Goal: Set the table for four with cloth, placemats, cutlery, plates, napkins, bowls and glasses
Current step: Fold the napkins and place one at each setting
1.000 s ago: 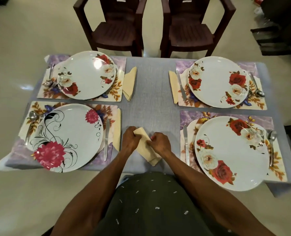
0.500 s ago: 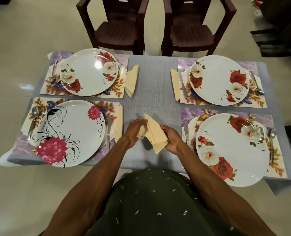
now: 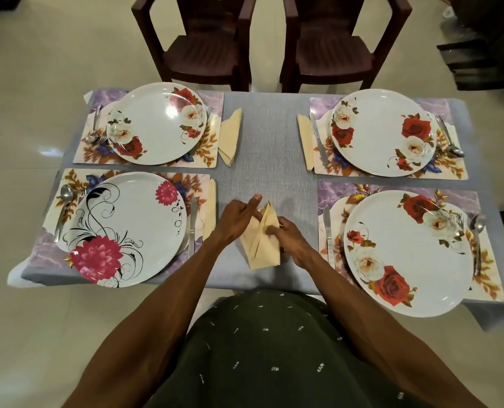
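Napkin (image 3: 262,242) pinched betw. L hand (image 3: 237,219) & R hand (image 3: 289,238) grips, both palms-down.

Illumination is dim and warm. Overhead light produces glare on the far-left plate (image 3: 159,123) and the floor (image 3: 50,148) at left. Wide-angle distortion bends frame edges. Corners darken; focus is soft throughout.

both hands close together, left hand (image 3: 239,214) and right hand (image 3: 289,235) pinching with curled fingers.
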